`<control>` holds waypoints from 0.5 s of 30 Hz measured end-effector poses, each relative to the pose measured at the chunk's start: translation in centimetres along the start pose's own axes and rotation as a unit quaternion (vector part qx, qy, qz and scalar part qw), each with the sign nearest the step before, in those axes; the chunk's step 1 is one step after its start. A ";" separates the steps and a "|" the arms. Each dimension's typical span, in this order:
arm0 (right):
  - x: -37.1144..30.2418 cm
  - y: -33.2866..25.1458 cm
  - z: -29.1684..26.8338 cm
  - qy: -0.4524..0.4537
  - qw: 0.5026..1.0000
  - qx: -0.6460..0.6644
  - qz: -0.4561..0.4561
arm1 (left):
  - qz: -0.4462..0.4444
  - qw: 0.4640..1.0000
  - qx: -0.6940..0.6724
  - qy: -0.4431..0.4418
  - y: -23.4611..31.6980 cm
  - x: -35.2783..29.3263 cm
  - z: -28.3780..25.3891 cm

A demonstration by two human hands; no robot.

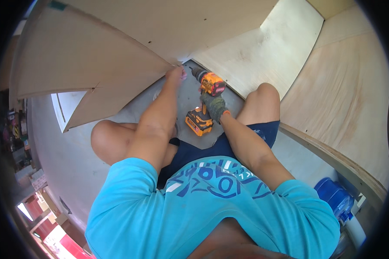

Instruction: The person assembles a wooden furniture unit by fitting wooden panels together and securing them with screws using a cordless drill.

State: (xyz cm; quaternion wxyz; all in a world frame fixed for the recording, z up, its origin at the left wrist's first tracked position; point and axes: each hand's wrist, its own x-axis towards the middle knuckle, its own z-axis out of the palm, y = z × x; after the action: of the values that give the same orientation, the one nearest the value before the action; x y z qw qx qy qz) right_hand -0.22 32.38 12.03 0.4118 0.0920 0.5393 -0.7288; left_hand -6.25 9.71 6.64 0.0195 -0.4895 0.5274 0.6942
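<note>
My right hand (214,106), in a grey-green knit glove, is closed round the grip of a yellow and black cordless drill (212,83). The drill's chuck points up and to the left, toward my other hand, and its battery hangs below the grip. My bare left hand (176,74) is at the lower corner of a pale wooden panel (129,47), with its fingers drawn together. Whatever the fingers may be pinching is too small to make out. The drill's tip is close to this hand but apart from it.
Pale plywood sheets (250,56) lean ahead of me, and a grained board (341,90) stands at the right. Below it runs a wooden edge (333,159). A blue water jug (333,196) is at the lower right. Cluttered goods (19,142) line the far left. The floor (80,146) is grey.
</note>
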 end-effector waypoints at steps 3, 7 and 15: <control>-0.3 1.3 0.3 0.110 0.895 -0.428 -0.059 | -0.012 0.999 -0.053 -0.001 -0.8 -0.6 0.6; -2.1 -0.7 3.2 0.052 0.839 -0.530 -0.112 | -0.085 0.977 -0.166 -0.099 -1.2 -0.3 -1.5; -1.2 1.6 4.3 0.071 0.896 -0.433 -0.062 | -0.104 0.957 -0.225 -0.150 -1.5 1.1 -3.3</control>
State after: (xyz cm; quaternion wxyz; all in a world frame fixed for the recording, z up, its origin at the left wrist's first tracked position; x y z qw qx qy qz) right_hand 3.01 29.15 13.29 0.3253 -0.0772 0.8341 -0.4388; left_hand -3.83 7.39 4.96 0.0602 -0.4235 0.2942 0.8547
